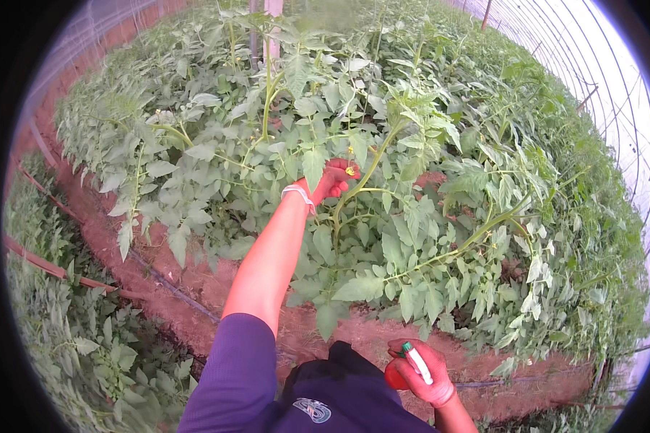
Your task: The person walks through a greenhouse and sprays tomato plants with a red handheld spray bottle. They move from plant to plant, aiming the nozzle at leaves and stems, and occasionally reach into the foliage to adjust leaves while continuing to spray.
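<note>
My left hand (333,179), a pale band around its wrist, reaches into a tomato plant just left of a thick green stem (376,161). Its fingers are curled at a yellow tomato flower (350,171), apparently pinching the flower's stalk; the exact contact is partly hidden. Close to my body at the lower right, my right hand (430,373) grips a small spray bottle with a red body (394,376) and a white spray head (420,365) tipped in green. A leaf (314,165) hangs in front of my left wrist.
Dense tomato plants (222,135) spread ahead and to both sides. A dark irrigation hose (176,292) runs along the reddish soil (157,308). A pale post (273,30) stands among the plants. The ribbed greenhouse film (601,59) curves down at the right.
</note>
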A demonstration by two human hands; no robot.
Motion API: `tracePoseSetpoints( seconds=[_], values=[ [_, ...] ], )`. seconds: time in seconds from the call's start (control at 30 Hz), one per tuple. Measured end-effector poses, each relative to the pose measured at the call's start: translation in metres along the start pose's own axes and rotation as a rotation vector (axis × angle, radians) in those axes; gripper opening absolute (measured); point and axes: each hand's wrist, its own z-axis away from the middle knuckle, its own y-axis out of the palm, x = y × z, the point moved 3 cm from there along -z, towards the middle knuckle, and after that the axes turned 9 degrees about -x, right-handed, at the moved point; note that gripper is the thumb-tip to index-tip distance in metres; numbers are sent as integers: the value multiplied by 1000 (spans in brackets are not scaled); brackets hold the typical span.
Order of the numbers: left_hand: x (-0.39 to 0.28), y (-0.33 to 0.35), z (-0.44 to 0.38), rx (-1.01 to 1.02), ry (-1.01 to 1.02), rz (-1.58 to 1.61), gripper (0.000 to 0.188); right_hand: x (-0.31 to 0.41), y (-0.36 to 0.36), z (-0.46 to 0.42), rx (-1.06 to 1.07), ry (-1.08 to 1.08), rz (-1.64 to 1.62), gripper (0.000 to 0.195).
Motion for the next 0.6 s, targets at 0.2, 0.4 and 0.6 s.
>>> tracePoseSetpoints(
  seconds=[0.2,0.4,0.6],
  values=[
    [18,-18,12,-125,47,391,34,1,10,-69,76,-77,-37,34],
    [29,-20,45,-194,80,765,40,26,31,-183,135,-304,17,28],
    [20,-2,67,-196,194,886,41,30,60,-281,117,-179,29,21]
  ],
)
